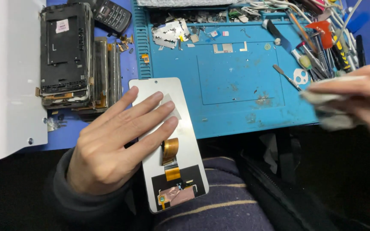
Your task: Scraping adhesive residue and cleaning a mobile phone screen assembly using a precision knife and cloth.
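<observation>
Holding: our left hand [108,145] lies flat, fingers spread, on the phone screen panel [168,141]; nothing pinched.
Wiping hand: our right hand [360,98], at 3 o'clock, is clamped around a grey cloth [330,109].
Place: panel rests face down, half on the blue mat [236,77], half over our lap.
Axis: long side runs 11 to 5 o'clock, orange flex cable [171,149] toward 5.
Handling: we judge it light, thin, stiff, fragile; take it by the long edges, clear of the cable.
Nearby: stacked phone frames [67,55] at 10 o'clock on the tabletop.
</observation>
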